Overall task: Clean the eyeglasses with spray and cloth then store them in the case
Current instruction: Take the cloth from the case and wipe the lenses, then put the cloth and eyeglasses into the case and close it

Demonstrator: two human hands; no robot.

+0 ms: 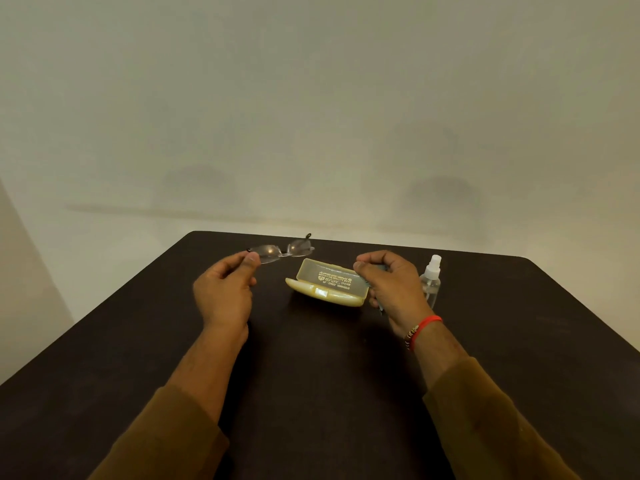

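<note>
My left hand [225, 289] pinches the near end of the rimless eyeglasses [282, 250], holding them above the dark table [311, 358] at the back left. A pale yellow case [327, 284] lies in the middle with its lid open. My right hand [391, 282] hovers by the case's right end, closed on a small grey cloth [375, 271] that mostly hides inside the fingers. A clear spray bottle [431, 280] with a white nozzle stands upright just right of that hand.
The table ends at a plain pale wall [311, 116]; its far edge runs just behind the eyeglasses and bottle. A red band circles my right wrist. Brown sleeves cover both forearms.
</note>
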